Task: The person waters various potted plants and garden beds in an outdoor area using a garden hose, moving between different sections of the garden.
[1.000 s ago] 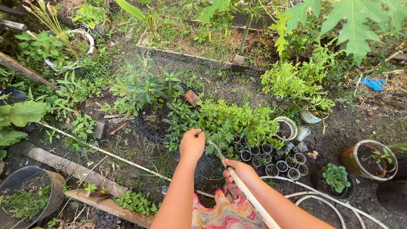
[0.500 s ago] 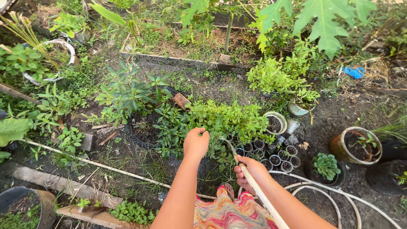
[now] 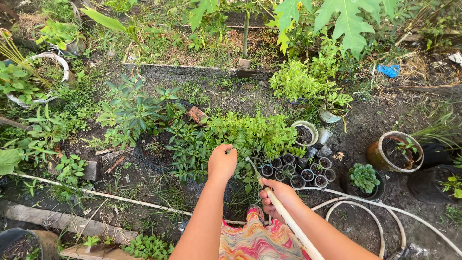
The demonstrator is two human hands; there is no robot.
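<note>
1. Since the earlier frame, your view has swung right; both hands stay close to where they were against the plants.
2. Left hand [image 3: 222, 162]: fingers curled together, pinching into the leafy green plants [image 3: 250, 135] just ahead of it, likely to grip a stem.
3. Right hand [image 3: 278, 196]: clamped on the pale stick [image 3: 288, 222], angled forward so its tip reaches the soil.
4. Small black pots [image 3: 303, 173]: clustered just right of the stick.
5. Blue wrapper [image 3: 388, 70]: crumpled, far right, well apart.

Pale wooden stick [image 3: 288, 220] slanting toward leafy bush [image 3: 240, 137].
</note>
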